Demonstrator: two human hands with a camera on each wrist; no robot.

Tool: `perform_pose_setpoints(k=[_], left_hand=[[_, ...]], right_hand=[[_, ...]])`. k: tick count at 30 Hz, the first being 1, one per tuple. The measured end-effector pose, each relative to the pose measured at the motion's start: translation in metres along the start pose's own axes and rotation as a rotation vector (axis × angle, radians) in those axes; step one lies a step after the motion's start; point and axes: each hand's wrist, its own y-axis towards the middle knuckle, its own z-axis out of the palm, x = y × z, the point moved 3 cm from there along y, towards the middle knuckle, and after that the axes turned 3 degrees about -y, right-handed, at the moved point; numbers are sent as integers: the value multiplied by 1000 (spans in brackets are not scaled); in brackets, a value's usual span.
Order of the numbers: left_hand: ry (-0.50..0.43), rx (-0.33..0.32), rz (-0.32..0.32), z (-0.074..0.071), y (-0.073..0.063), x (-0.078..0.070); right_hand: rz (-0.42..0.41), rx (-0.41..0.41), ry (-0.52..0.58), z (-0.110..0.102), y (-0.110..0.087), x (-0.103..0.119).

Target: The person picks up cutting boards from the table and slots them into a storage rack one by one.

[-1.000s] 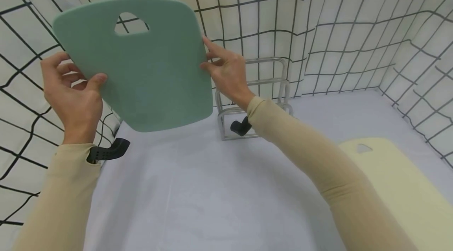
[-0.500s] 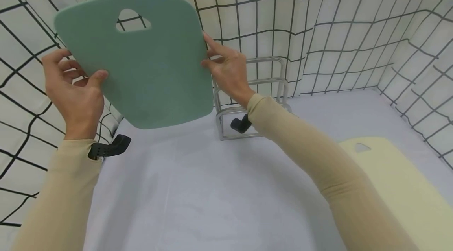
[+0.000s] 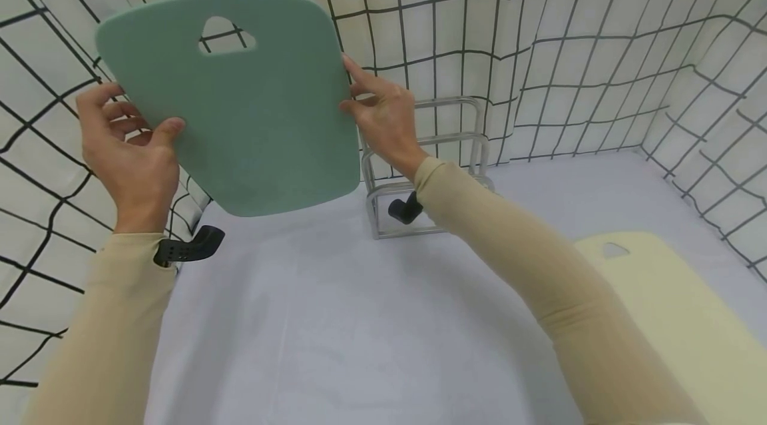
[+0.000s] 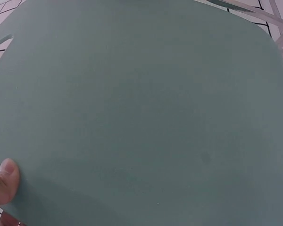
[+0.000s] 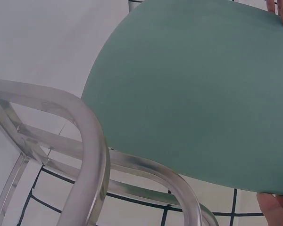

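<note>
A green cutting board (image 3: 263, 118) with a handle hole near its top edge is held up off the table, slightly tilted. My left hand (image 3: 134, 152) grips its left edge, thumb on the near face and fingers behind. At the opposite edge my right hand (image 3: 386, 115) pinches the board between thumb and fingers. The left wrist view is mostly filled by the board's face (image 4: 146, 113), with the left thumb (image 4: 7, 181) pressed on it. Behind the right hand stands a metal rack (image 3: 479, 138), partly hidden by the hand and sleeve; its bent bars (image 5: 89, 136) loom close in the right wrist view.
A pale yellow cutting board (image 3: 665, 298) lies flat on the white table (image 3: 335, 318) at the right, partly covered by my right sleeve. Grid-patterned cloth (image 3: 455, 32) surrounds the table at the back and sides.
Both hands keep their hold on the green cutting board. The board and left hand have shifted very slightly up and to the right in the head view.
</note>
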Motion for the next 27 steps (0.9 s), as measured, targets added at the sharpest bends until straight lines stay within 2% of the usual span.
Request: perform_pose_setpoints(k=[14,21,27], left_hand=[[6,6,20,8,4,3],[-25,15,49,13,4,6],[0,20,75,17,4,8]], right_hand=[[12,-9,-5,-2,5,-6],[41,-4,-8,-5,6,-10],[26,-8,-23,-9,6,-11]])
